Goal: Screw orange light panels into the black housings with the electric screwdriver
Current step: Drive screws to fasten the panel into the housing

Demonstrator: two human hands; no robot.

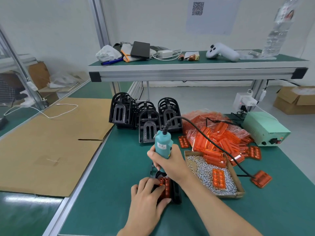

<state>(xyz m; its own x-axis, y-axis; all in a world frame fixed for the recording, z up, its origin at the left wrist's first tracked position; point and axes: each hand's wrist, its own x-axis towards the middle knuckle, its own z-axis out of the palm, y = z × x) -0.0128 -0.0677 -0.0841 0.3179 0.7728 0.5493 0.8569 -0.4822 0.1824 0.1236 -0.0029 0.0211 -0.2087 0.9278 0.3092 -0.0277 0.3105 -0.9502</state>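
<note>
Orange light panel [165,186] seated in a black housing [175,191] on the green bench mat [119,167], directly in front of the cardboard screw tray [238,188] on its left side. Left hand [148,198] laid over panel and housing, fingers bent down onto them, pressing both to the mat. Right hand [167,160] wrapped around the teal electric screwdriver [162,147], tool nearly upright, tip down at the panel's far end; black cable [213,142] arching from its top across the tray's far corner. Tray filled with small silver screws [208,174], one more orange panel lying on them. Beyond the tray, a heap of orange panels [218,133] partly in clear plastic bags; right of the tray, a single panel alone on the mat. Far left of the tray, stacked black housings [144,113] standing in rows. Behind the heap, a pale green power unit [265,128]. Left of the mat, a flat cardboard sheet [51,142] with a white cable across it. Above, an aluminium-framed shelf [196,72] carrying a white controller, charger and oddments. White wall with a QR sheet; cardboard boxes on the floor at right.
</note>
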